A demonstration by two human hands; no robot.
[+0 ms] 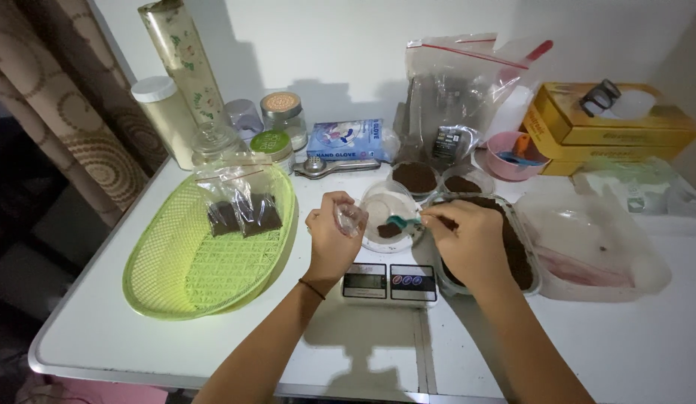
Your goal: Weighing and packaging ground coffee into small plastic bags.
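Both forearms are seen bare, with no sleeves. A thin dark band (313, 288) is worn around the left wrist. Nothing is worn on the right hand (467, 243) or wrist.

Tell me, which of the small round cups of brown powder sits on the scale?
The cup under the teal spoon, between both hands. The other two cups stand behind it on the table.

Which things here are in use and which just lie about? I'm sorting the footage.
In use: left hand with small clear bag; right hand with teal spoon; bowl on scale; tub of brown powder.
Lying about: green basket; jars; yellow boxes; pink cup.
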